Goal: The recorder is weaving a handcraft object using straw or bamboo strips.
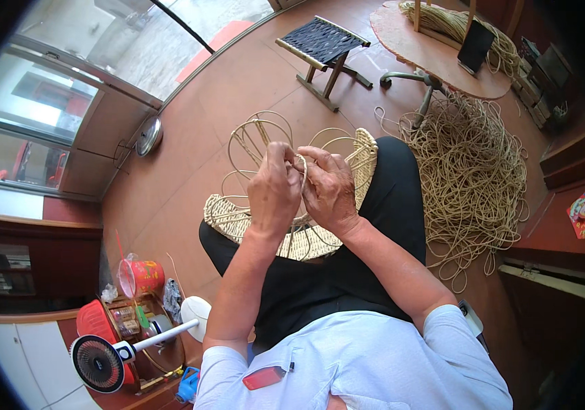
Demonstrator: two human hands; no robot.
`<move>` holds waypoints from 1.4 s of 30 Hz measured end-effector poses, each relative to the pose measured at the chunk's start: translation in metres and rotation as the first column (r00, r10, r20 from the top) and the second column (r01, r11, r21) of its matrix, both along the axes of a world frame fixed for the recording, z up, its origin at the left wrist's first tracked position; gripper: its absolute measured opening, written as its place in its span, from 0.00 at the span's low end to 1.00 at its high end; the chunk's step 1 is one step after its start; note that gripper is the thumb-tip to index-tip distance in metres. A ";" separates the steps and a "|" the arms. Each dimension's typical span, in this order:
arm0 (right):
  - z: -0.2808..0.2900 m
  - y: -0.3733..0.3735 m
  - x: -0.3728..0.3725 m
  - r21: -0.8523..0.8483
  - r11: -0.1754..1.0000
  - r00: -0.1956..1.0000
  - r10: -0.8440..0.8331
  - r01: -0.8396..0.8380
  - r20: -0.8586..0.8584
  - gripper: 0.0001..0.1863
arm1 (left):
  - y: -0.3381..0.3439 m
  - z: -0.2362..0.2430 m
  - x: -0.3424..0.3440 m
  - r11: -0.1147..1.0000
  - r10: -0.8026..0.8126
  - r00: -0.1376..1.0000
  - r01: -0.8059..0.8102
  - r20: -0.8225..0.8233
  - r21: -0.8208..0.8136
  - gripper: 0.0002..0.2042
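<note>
While woven cord panel (pixel 314 244) spans both thighs (pixel 391 198) in head view, left hand (pixel 275 188) and right hand (pixel 331 186), close together over it, pinch pale cord strand (pixel 304 172). Tangled cord heap (pixel 473 181) on floor (pixel 200 130), right of legs; black-seated stool (pixel 323 41) ahead.

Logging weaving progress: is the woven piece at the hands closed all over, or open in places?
Open in places: bare looped strands leave visible gaps, while the woven piece is tightly woven at its near side.

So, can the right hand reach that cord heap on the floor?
Probably not now: the right hand is busy with a cord strand, and the right knee lies between it and the heap.
</note>
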State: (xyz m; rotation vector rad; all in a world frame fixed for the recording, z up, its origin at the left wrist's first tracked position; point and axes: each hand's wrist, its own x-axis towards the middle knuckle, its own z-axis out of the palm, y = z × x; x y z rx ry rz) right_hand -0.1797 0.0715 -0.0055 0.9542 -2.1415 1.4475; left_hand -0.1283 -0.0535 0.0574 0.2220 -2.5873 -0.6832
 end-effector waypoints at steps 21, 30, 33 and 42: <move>-0.010 0.006 0.012 0.124 0.992 0.962 0.067 -0.035 -0.264 0.23 | -0.085 0.018 0.090 0.351 0.303 0.927 0.108 -0.222 0.930 0.07; 0.005 0.002 0.021 0.292 0.955 0.958 0.127 -0.048 -0.259 0.31 | -0.082 0.072 -0.009 0.533 0.168 0.920 0.217 -0.354 0.818 0.09; 0.006 0.001 0.023 0.343 0.939 0.960 0.115 -0.021 -0.254 0.31 | -0.069 0.075 -0.030 0.582 0.046 0.938 0.255 -0.345 0.772 0.10; -0.002 -0.003 0.018 0.298 0.954 0.973 0.106 -0.041 -0.203 0.30 | -0.047 0.046 0.017 0.856 0.183 0.974 -0.092 -0.132 0.508 0.21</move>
